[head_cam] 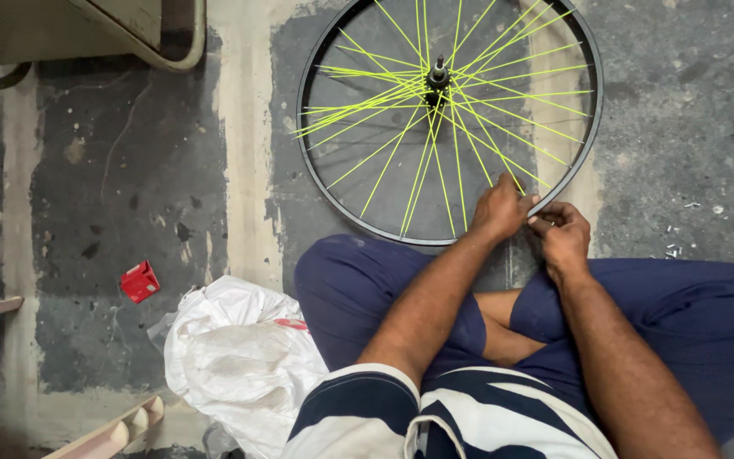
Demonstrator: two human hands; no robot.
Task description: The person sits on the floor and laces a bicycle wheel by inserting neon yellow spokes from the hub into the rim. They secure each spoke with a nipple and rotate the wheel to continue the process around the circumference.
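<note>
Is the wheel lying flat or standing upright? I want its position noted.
Flat. The wheel lies on the floor, axle toward the camera, both hands at its near rim.

Stained concrete floor (112, 170) under bicycle wheel (449, 119), white sack (235, 357), red box (139, 281).

Round black metal bicycle rim (324, 183) laced with thin neon yellow-green spokes (401, 144). Dark navy cloth trousers (707, 314) near right; navy-and-white striped shirt (460, 421) nearest. Crumpled white plastic bag (235, 357) and small red cardboard box (139, 281) at left. Mottled grey concrete floor (112, 170).
</note>
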